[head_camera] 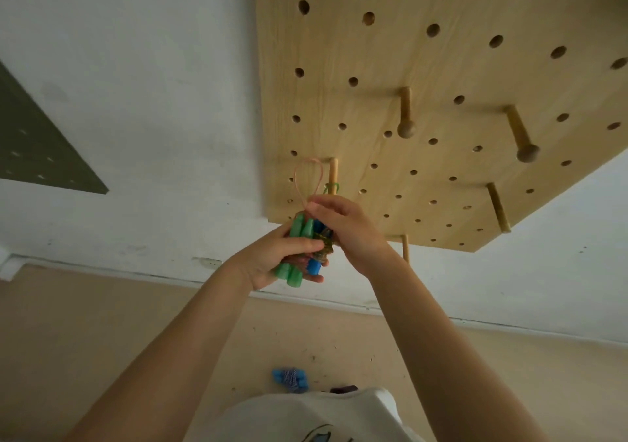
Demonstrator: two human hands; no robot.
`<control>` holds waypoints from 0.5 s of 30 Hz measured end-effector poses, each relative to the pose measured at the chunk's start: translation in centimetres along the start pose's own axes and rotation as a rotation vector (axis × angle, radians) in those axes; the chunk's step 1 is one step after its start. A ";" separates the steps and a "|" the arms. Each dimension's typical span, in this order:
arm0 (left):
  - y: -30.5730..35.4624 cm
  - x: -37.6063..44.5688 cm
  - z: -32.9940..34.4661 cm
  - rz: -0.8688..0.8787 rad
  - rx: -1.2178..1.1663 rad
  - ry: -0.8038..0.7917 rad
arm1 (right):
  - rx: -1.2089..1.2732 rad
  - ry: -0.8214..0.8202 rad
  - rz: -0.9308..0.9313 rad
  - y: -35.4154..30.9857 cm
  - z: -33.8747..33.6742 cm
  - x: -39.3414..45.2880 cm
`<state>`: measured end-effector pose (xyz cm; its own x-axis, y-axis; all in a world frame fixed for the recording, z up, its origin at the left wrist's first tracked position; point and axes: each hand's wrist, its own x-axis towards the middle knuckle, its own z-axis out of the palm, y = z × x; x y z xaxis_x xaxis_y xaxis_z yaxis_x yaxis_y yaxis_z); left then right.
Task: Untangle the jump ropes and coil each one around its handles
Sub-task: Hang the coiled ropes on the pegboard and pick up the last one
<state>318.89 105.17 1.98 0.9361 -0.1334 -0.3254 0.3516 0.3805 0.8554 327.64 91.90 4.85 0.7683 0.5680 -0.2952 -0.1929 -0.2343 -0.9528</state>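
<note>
My left hand [272, 261] grips a bundle of jump rope handles, two green ones [295, 280] and a blue one [314, 266], with cord wound around their middle. My right hand [343, 227] is curled over the top right of the bundle and pinches a pink cord loop [307, 178] that rises toward a wooden peg [333, 173]. A short green cord [331, 188] hangs on that peg. A coiled blue-handled rope [290, 378] lies on the floor below.
A light wooden pegboard [424, 68] with many holes and several pegs hangs on the white wall. A dark panel [37, 146] sits at the left. The beige floor is speckled with debris. My white shirt [316, 418] fills the bottom edge.
</note>
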 end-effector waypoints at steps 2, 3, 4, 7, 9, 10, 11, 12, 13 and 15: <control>-0.4 -0.1 -0.2 0.036 0.010 0.053 | 0.035 0.080 -0.005 0.7 0.0 -0.3; -0.5 -0.2 -0.3 0.046 0.023 0.071 | 0.053 0.096 -0.020 1.1 -0.1 -0.4; -0.6 -0.2 -0.4 0.052 0.037 0.081 | 0.085 0.104 -0.030 1.2 -0.2 -0.6; -0.6 -0.5 -0.5 0.054 0.031 0.099 | 0.182 0.196 -0.026 1.3 -0.6 -0.9; -0.6 -0.7 -0.8 0.050 0.022 0.093 | 0.135 0.210 -0.007 1.4 -1.1 -0.8; -0.5 -0.7 -0.9 0.050 0.028 0.087 | 0.089 0.159 0.016 1.4 -1.3 -0.8; -0.4 -0.8 -0.9 0.052 0.034 0.079 | 0.051 0.083 0.044 1.5 -1.5 -0.8; -0.4 -0.8 -1.0 0.055 0.036 0.076 | 0.032 0.009 0.068 1.7 -1.5 -0.7; -0.3 -0.8 -0.9 0.059 0.036 0.076 | 0.041 -0.042 0.074 1.8 -1.6 -0.7; -0.1 -0.7 -0.8 0.070 0.032 0.085 | 0.123 -0.053 0.040 1.8 -1.5 -0.6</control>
<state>318.22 105.99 1.77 0.9547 -0.0285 -0.2961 0.2864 0.3568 0.8892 327.76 89.93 3.47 0.7260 0.6013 -0.3337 -0.2990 -0.1610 -0.9406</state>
